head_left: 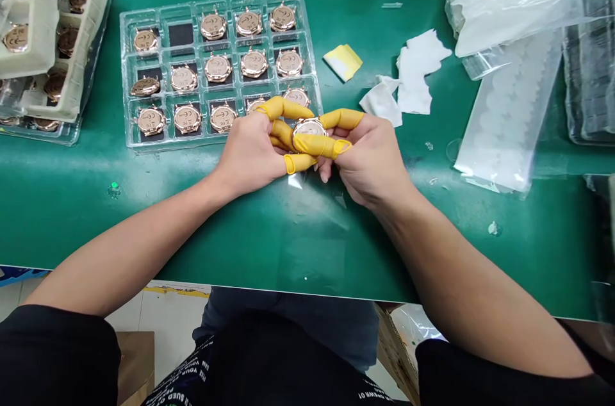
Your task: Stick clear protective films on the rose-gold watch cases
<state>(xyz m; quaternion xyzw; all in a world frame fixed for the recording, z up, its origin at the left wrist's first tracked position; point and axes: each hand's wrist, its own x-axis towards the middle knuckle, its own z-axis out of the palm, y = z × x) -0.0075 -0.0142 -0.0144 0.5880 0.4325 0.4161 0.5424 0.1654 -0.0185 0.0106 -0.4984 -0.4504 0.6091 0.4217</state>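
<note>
Both my left hand [247,156] and my right hand [369,162] grip a round rose-gold watch case [309,129] above the edge of a tray, their fingers hiding most of it. Yellow finger cots [288,108] cover several of my fingertips. Just beyond my hands lies a clear plastic tray [192,4] with a grid of compartments. Several rose-gold watch cases [218,68] sit in it, backs up, on black pads. My fingers overlap the tray's near edge.
A green work mat [62,214] lies under everything. Cream foam trays [38,28] holding more watch cases stand at the left. White wipes [418,73], a yellow-and-white folded paper [343,61], a scalloped white sheet [509,118] and plastic bags [509,2] lie to the right.
</note>
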